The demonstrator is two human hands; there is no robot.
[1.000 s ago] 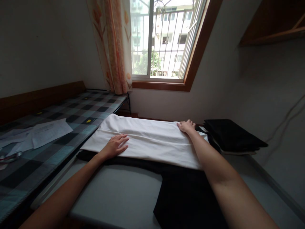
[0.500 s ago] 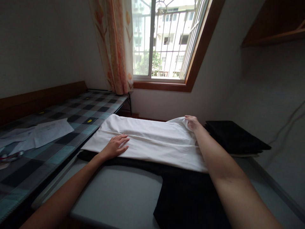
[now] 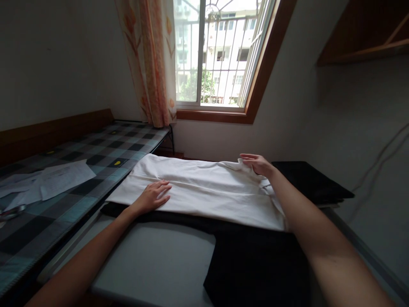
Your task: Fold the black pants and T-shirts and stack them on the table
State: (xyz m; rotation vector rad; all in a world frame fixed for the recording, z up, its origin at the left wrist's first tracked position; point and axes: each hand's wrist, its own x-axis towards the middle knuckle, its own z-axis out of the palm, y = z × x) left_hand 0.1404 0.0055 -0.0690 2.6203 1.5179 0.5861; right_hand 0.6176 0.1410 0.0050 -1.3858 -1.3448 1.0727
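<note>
A white piece of cloth (image 3: 198,179), creased lengthwise, lies over a black garment (image 3: 255,264) on a grey-white table (image 3: 153,260). My left hand (image 3: 155,196) rests flat on the white cloth's near left part, its fingers spread. At the cloth's far right corner is my right hand (image 3: 257,164), with fingers stretched out and apart from a grip. The fabric there is bunched up just under and beside these fingers. Part of the cloth's right edge is hidden behind my right forearm. The black garment shows along the near edge and hangs toward me at the right.
To the left stands a bed with a checked mattress (image 3: 73,149), papers (image 3: 64,179) lying on it. A folded black stack (image 3: 313,181) sits at the right. Beyond are a barred window (image 3: 220,59) and a flowered curtain (image 3: 153,64). A wooden shelf (image 3: 361,53) hangs upper right.
My right hand has loosened its grip on the cloth's far right corner; its fingers have straightened. The corner has dropped and crumpled. My left hand stays flat in place. The view has shifted slightly.
</note>
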